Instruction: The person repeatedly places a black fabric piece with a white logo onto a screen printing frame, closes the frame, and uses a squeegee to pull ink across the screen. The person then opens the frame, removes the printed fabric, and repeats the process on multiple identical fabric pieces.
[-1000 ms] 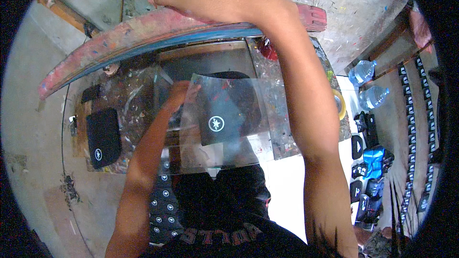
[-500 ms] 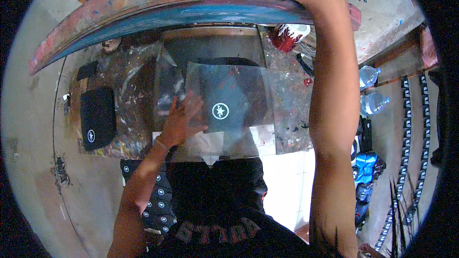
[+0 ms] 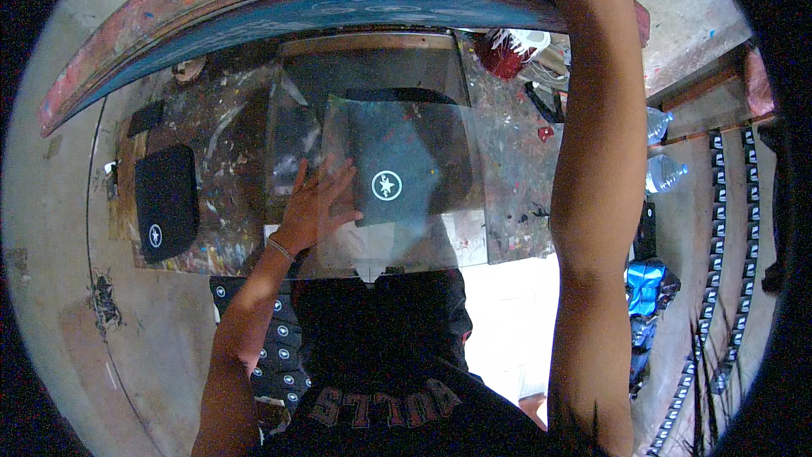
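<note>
My left hand (image 3: 311,207) lies flat with fingers spread on a clear plastic sleeve (image 3: 397,237) near the middle of the frame, pressing on its left edge without gripping it. Inside the sleeve sits a dark pad with a round white star mark (image 3: 397,171), just right of my fingertips. My right forearm (image 3: 596,169) rises up the right side of the frame to the top edge, where it crosses a long red and blue board (image 3: 254,0) that arcs across the upper part of the picture; the right hand itself is cut off at the rim, so I cannot tell whether it is clenched or loose. The sleeve rests on a paint-spattered worktable (image 3: 228,169), partly over a second clear sheet (image 3: 292,131) to its upper left. At the left of the table lies another dark oval pad (image 3: 167,201) with a small white mark. A red-stained paint pot (image 3: 507,51) stands at the upper right of the table. Further right, two clear plastic bottles (image 3: 664,171) lie on the floor, with a blue packet (image 3: 647,283) below them.
</note>
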{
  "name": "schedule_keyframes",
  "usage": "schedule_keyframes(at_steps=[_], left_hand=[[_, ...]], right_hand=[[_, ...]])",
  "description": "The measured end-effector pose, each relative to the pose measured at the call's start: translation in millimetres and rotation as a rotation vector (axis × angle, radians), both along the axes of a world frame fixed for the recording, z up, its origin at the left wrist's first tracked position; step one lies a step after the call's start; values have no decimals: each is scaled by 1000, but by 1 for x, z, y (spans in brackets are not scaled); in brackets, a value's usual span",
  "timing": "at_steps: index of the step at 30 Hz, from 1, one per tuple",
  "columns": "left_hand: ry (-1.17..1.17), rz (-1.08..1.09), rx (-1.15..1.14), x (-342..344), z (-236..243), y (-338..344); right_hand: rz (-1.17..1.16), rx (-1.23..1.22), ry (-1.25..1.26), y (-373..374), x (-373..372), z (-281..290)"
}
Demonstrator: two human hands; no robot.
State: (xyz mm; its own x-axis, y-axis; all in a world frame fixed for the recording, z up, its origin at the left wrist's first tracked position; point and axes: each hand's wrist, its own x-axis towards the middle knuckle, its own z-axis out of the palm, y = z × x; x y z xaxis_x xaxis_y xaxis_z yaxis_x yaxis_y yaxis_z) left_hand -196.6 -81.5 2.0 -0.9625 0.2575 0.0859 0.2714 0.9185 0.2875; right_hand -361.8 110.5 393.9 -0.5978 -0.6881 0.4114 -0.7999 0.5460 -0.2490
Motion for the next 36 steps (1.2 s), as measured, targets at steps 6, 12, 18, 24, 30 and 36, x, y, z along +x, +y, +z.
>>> schedule_keyframes(at_steps=[6, 12, 18, 24, 30, 36], left_hand=[[-16, -3, -25, -2, 0, 0], [-4, 1, -19, -3, -3, -1], [-43, 6, -9, -4, -5, -2], [-21, 2, -18, -4, -8, -3], [-58, 6, -6, -3, -7, -4], [-30, 6, -30, -4, -2, -2]], right_hand=[[-47, -21, 34, -8, 7, 0], [-36, -2, -62, -1, 12, 3], [-1, -31, -23, -1, 11, -2], [-185, 20, -122, -6, 21, 2], [7, -104, -7, 4, 18, -11], [28, -106, 11, 4, 20, -13]])
